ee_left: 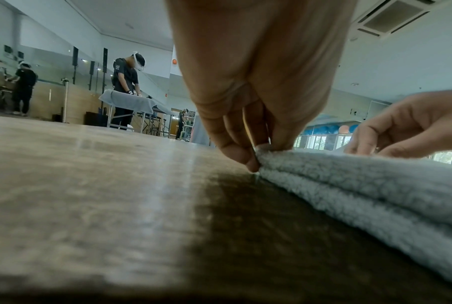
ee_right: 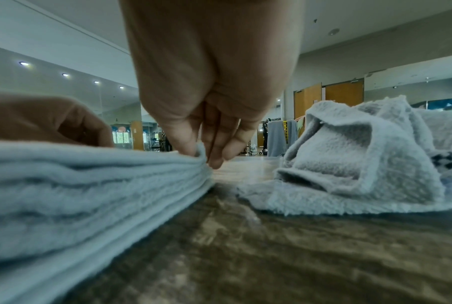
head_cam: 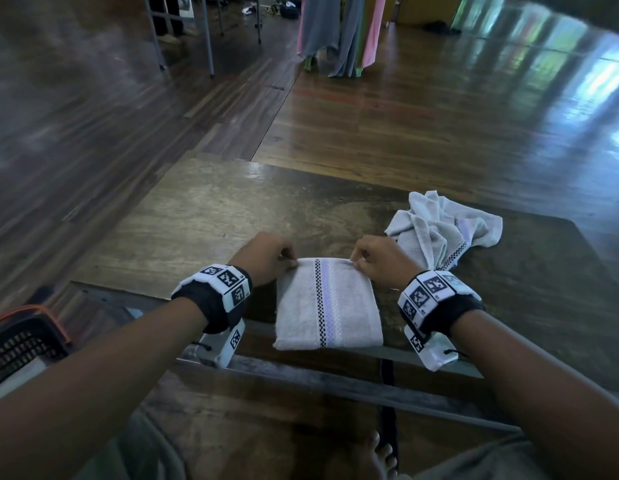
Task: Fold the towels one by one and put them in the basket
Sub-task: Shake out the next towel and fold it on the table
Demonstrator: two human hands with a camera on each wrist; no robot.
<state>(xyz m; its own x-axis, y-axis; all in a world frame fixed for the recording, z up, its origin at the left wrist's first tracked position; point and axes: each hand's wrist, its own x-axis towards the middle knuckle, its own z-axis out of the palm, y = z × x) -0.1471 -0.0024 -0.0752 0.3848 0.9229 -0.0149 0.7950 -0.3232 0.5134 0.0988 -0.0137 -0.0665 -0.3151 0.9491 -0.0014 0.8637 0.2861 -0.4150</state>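
Fluffy pale terry, the folded towel [head_cam: 329, 306] lies rectangular on the worn wooden tabletop [head_cam: 197, 216]. Left hand [head_cam: 263, 259] and right hand [head_cam: 382, 261] fingers [ee_left: 253, 162] pinch its far corners. Beside it, a crumpled towel [head_cam: 443, 230].

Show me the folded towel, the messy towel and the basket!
folded towel [head_cam: 330, 306]: head view, middle of its top layer.
messy towel [head_cam: 436, 230]: head view, middle of the crumpled heap.
basket [head_cam: 24, 344]: head view, its dark mesh wall.
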